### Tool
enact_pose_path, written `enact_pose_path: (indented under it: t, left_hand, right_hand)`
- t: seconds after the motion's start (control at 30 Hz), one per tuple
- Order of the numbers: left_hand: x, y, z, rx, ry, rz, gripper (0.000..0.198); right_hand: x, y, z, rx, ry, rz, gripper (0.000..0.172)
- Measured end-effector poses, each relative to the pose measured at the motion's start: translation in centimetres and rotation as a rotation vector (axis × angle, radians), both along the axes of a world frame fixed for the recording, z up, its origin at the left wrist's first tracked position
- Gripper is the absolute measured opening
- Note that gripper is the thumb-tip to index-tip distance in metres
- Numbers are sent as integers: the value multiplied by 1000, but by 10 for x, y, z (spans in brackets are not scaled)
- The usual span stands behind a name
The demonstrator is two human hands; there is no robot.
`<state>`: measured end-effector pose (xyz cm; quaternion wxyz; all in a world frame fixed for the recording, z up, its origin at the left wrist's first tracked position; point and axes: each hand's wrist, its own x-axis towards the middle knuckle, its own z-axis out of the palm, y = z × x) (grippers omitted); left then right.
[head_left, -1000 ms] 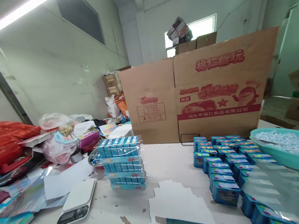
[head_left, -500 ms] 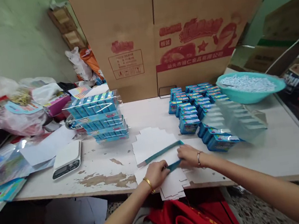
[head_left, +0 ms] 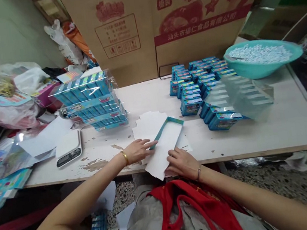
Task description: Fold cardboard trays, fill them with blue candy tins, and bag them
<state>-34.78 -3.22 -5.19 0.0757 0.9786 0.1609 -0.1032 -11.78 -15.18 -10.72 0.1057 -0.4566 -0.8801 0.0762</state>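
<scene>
Cluttered and scuffed, the white worktop [head_left: 258, 135] ran across a storeroom, with a big printed cardboard carton [head_left: 158, 23] standing against its far edge. At the near edge, in the middle, a flat white carton blank [head_left: 164, 145] with a teal border lay tilted on a small pile of similar white blanks [head_left: 146, 123], its near corner overhanging the edge. The left hand [head_left: 138, 151] lay flat on the blank's left side, fingers spread and extended, seemingly pinning it so it would not slide. The right hand [head_left: 181, 162] rested at the near right corner with fingers curled down onto the card, thumb side under the edge as far as could be told, likely placed to work a fold while the other hand held the sheet steady.

Small blue boxes [head_left: 197, 86] stood in rows to the far right, within arm's reach, partly behind a clear plastic tray [head_left: 241, 94]. A teal basin [head_left: 265, 64] of pale candies sat beyond them. To the far left stood a shrink-wrapped stack of blue boxes [head_left: 92, 100], and a white kitchen scale [head_left: 68, 147] lay nearer, beside loose papers and bags.
</scene>
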Motion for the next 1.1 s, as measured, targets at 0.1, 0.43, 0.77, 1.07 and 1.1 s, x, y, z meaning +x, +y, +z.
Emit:
enact_pose_path:
  t: [0.1, 0.43, 0.77, 1.07, 1.1]
  left_hand:
    - [15, -10, -11, -113, -57, -50, 21]
    - [70, -61, -50, -132, -261, 407, 22]
    - [60, -50, -55, -494, -537, 416, 43]
    - [79, -66, -72, -581, -836, 688, 51]
    - [82, -69, -73, -600, -851, 732, 50]
  right_hand:
    - [20, 9, -4, 39, 115, -37, 30]
    - [63, -3, -35, 20, 204, 109, 37]
    - [72, -15, -41, 4, 300, 125, 51]
    - [42, 11, -46, 92, 787, -390, 32]
    - [42, 10, -48, 100, 765, -375, 34]
